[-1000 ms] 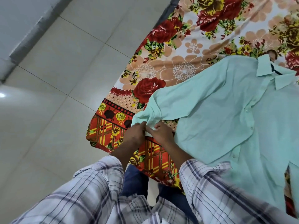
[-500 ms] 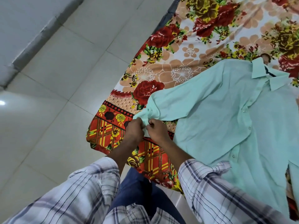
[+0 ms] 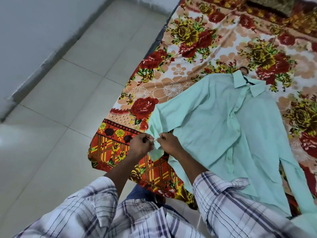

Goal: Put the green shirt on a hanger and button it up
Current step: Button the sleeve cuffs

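Green shirt (image 3: 223, 127) lies flat, front up, on the flowered bedspread (image 3: 188, 54), with the collar (image 3: 247, 83) at the far side and the hem toward the person. We see the front panels meeting along the button strip, with small buttons (image 3: 232, 116) in a row down it (fastened or not, we cannot tell). The collar is open. A dark strip (image 3: 247, 81) shows inside it and a small brown shape (image 3: 244, 70) sits just above; both are too small for us to say what they are.

One sleeve (image 3: 180, 109) runs from the shoulder toward the near-left corner of the bedspread, and its cuff (image 3: 157, 137) sits between the two hands. Left hand (image 3: 139, 146) has its fingers curled, thumb and fingertips pinching the cuff's edge from the left. Right hand (image 3: 169, 143) is curled too, pinching the same cuff from the right. The hands are close together, knuckles nearly touching, and the cuff fabric is bunched and hangs a little below them.

The other sleeve (image 3: 295, 177) lies beside the shirt body on the right, running toward the lower right. Both forearms come out of plaid sleeves (image 3: 231, 203) that end at mid-forearm. We note blue jeans (image 3: 144, 193) between the arms. The bedspread edge hangs over pale floor tiles (image 3: 68, 93), and a grey wall (image 3: 34, 23) is at upper left.
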